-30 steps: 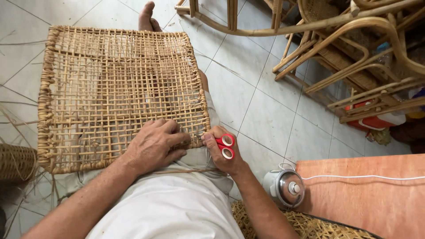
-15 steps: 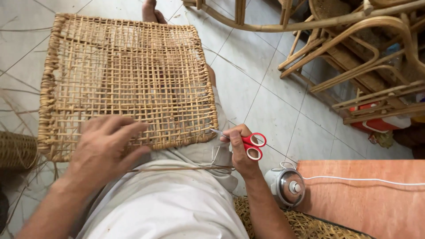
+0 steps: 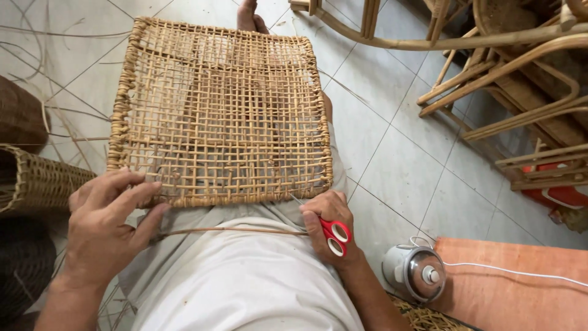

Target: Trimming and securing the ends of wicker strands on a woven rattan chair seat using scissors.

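A square, open-weave panel of tan rattan is laid across the lap, its near edge just above both hands. The left hand is spread, fingers loosely curled, touching the panel's near-left corner and one end of a thin brown cane strand stretched toward the right hand, which is clenched around red-handled scissors and seems to pinch the strand's other end. For a clean trim, the strand is best kept taut and the blades close to the woven border. A curved rattan basket crowds the left hand; bare tile lies beyond the right hand, a small metal pot behind it.
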